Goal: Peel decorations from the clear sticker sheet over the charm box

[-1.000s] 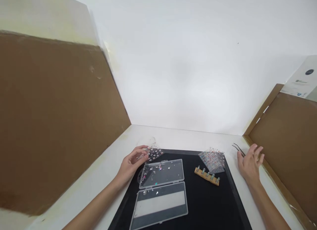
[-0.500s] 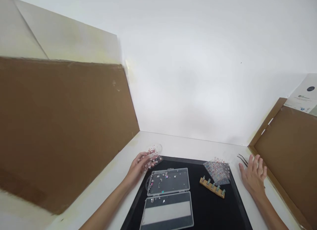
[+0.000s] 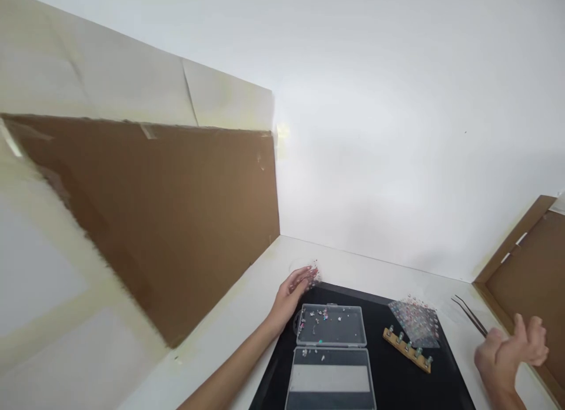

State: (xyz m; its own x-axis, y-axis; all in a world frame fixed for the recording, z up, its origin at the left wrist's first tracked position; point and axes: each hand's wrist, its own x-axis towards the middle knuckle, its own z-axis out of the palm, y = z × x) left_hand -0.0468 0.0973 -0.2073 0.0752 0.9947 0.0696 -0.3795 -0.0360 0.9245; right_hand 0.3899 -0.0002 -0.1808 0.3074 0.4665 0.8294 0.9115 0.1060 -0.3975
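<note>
While our left hand point(image 3: 289, 298) rests near the far left corner of the black mat point(image 3: 397, 386), its fingers pinch a clear dotted sheet point(image 3: 316, 273), which partly overlaps them. Our right hand point(image 3: 503, 357) is off to the right of the mat, its fingers curled and blurred; the dark tweezers point(image 3: 470, 314) lie just beyond it with their tips pointing away from us, and we cannot tell whether it touches or grips their near end. Between our hands, a clear plastic case point(image 3: 348, 333) stands open on the mat, with small shiny gems point(image 3: 324, 313) scattered mostly in its far half and a white strip point(image 3: 329, 378) across its near half. To the right of it we see a slanted wooden bar point(image 3: 402, 347) bearing five upright pieces, just beside a fanned pile of dotted sheets point(image 3: 415, 322). Under everything is the white counter point(image 3: 362, 272).
</note>
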